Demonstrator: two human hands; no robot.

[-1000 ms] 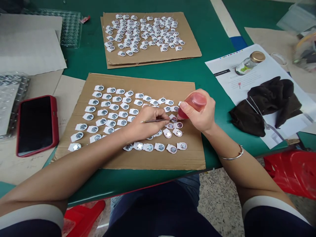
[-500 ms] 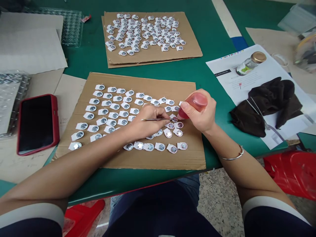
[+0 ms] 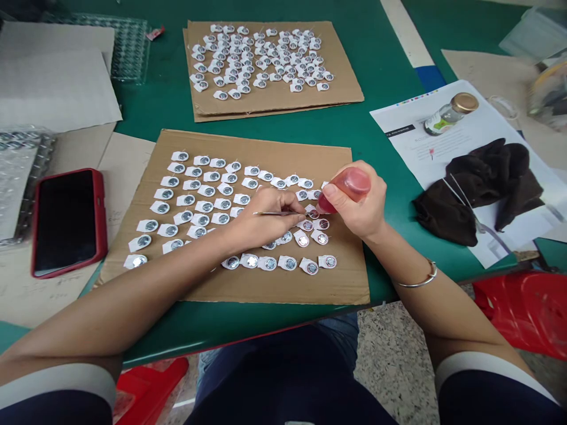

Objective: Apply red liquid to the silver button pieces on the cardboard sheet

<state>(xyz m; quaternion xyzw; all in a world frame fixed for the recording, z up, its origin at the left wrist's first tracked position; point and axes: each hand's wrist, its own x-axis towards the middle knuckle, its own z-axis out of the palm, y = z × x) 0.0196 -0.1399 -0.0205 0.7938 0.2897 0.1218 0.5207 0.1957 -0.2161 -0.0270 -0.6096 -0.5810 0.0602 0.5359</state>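
Observation:
My left hand [image 3: 272, 215] is closed on thin metal tweezers [image 3: 266, 213], whose tip reaches a small round silver piece with a white tab [image 3: 312, 213] near the right side of a cardboard sheet [image 3: 266, 289]. In my right hand [image 3: 365, 203] is a pinkish-red squeeze bottle [image 3: 352, 184], tilted with its lower end down at that same piece. Rows of similar white-tabbed silver pieces [image 3: 204, 206] lie on the cardboard around both hands. My left forearm covers part of the rows. The bottle's tip is too small to make out.
A second cardboard stack [image 3: 279, 109] with many such pieces lies farther back. On the left is a red-cased phone [image 3: 68, 223]. At right, a glass jar [image 3: 449, 113] and dark brown cloth [image 3: 482, 189] rest on printed paper [image 3: 407, 127]. A red stool [image 3: 522, 310] stands below.
The squeeze bottle and my right hand have shifted very slightly left. My left hand and the tweezers stay in place.

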